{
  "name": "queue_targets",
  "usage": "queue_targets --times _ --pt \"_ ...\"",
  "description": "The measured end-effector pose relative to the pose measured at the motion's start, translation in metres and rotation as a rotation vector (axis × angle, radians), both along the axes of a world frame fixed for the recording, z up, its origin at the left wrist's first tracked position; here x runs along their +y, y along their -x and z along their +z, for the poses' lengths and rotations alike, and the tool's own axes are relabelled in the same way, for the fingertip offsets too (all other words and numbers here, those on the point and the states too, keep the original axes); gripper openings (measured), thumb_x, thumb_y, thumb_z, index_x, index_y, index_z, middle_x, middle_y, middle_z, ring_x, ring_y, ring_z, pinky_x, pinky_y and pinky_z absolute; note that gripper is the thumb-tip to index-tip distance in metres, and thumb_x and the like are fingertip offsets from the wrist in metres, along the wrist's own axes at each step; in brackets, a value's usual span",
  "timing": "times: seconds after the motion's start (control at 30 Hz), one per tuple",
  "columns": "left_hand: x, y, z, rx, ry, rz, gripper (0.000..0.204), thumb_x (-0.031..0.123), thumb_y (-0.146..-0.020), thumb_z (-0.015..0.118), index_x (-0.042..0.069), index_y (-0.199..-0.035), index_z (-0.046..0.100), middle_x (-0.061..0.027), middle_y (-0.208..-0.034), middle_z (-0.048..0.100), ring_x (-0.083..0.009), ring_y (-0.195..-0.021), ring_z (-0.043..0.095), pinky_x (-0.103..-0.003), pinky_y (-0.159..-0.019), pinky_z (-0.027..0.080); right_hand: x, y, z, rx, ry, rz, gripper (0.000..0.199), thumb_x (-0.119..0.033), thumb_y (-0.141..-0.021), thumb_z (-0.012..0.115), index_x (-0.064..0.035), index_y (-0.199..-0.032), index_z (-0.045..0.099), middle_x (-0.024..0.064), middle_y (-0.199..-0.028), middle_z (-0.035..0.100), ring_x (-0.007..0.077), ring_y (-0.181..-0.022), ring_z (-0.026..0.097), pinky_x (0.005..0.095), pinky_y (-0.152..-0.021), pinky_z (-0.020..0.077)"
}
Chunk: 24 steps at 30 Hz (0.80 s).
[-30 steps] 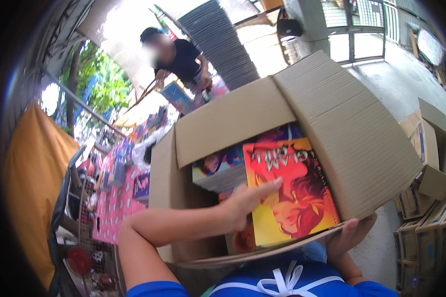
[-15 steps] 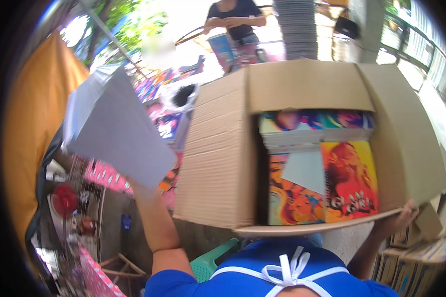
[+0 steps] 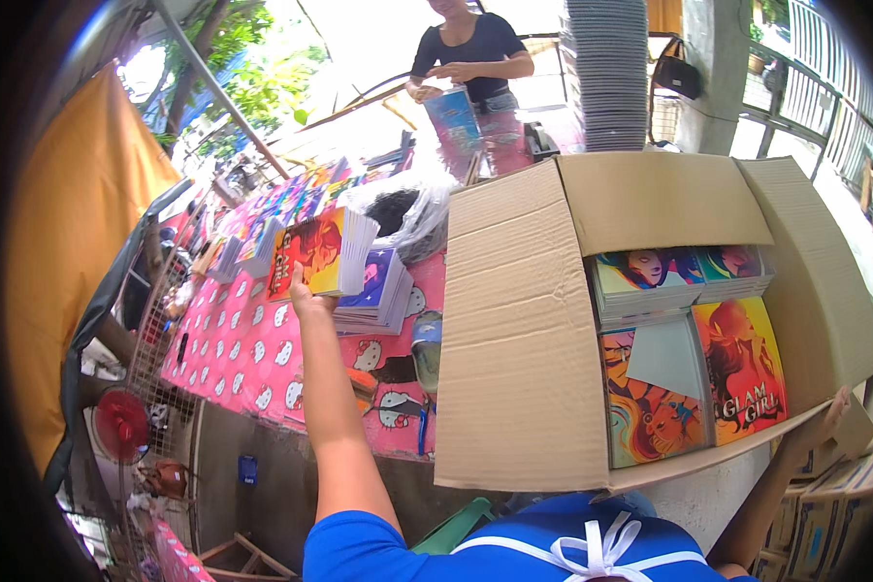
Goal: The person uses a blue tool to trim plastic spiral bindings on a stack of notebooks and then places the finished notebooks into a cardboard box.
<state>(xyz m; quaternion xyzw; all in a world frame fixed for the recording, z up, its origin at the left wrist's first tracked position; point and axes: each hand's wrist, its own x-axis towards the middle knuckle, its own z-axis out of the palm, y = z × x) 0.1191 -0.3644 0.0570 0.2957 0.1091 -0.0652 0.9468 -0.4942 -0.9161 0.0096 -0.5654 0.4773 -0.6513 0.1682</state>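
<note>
My left hand (image 3: 310, 295), stretched out over the table, grips a stack of notebooks (image 3: 328, 250) with red and yellow covers. Just beneath and beside it lies a purple-covered notebook stack (image 3: 376, 296). With its fingers over the front flap's right end, my right hand (image 3: 826, 423) holds the open cardboard box (image 3: 519, 359). Inside the box are more notebooks: stacks with dark, colourful covers (image 3: 640, 276) at the back, a red and yellow one (image 3: 742, 369) at front right, and an orange-patterned one (image 3: 655, 422) partly under a grey sheet (image 3: 664, 357).
More notebook stacks line the pink patterned table (image 3: 238, 344), near a clear plastic bag (image 3: 422, 204). Across it stands a person (image 3: 470, 58) holding a blue item. A tall grey stack (image 3: 606, 78) rises behind the box. Closed cartons (image 3: 829, 500) stand at lower right, a red fan (image 3: 121, 427) at left.
My left hand has swung the notebook stack over the table and turned it, so its cover shows instead of its grey back. The box sits farther right in the view, my right hand still on it.
</note>
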Motion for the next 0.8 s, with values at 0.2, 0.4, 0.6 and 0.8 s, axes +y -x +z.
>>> queue_targets --times 0.2,0.4,0.6,0.8 --pt "0.007 -0.073 -0.083 0.337 -0.374 0.252 0.042 0.043 -0.084 0.063 0.006 -0.104 0.057 -0.0128 -0.107 0.061 -0.0315 -0.097 0.059 -0.052 -0.087 0.045 0.002 -0.005 0.0 -0.132 -0.044 0.068 0.048 -0.029 -0.097 0.037 0.0064 -0.126 0.047 0.0176 -0.13 0.045 0.0271 -0.118 0.048 0.0387 -0.099 0.0387" --pt "-0.03 -0.033 -0.035 0.549 -0.562 0.243 0.04 0.041 -0.077 0.071 0.007 -0.093 0.057 -0.0102 -0.095 0.061 -0.0279 -0.085 0.06 -0.044 -0.074 0.049 0.024 -0.012 0.021 -0.148 -0.081 0.066 0.048 -0.03 -0.097 0.036 0.0051 -0.13 0.044 0.0165 -0.13 0.046 0.0265 -0.118 0.047 0.0374 -0.1 0.0379" --pt "-0.04 -0.023 -0.001 0.415 -0.881 0.361 0.048 0.033 -0.074 0.075 0.001 -0.103 0.054 -0.0105 -0.098 0.06 -0.0258 -0.085 0.061 -0.039 -0.069 0.051 -0.007 0.016 -0.017 0.324 0.11 -0.163 0.04 -0.024 -0.095 0.039 0.006 -0.118 0.054 0.0189 -0.123 0.052 0.0286 -0.116 0.049 0.0383 -0.1 0.0377" --pt "-0.051 0.003 0.086 -0.224 -0.701 0.216 0.058 0.026 -0.073 0.077 -0.005 -0.112 0.047 -0.0116 -0.102 0.057 -0.0214 -0.077 0.062 -0.033 -0.061 0.053 0.022 -0.019 0.01 0.182 0.157 -0.062 0.03 -0.023 -0.094 0.044 0.0056 -0.097 0.054 0.0125 -0.093 0.054 0.0225 -0.089 0.053 0.0332 -0.083 0.041"
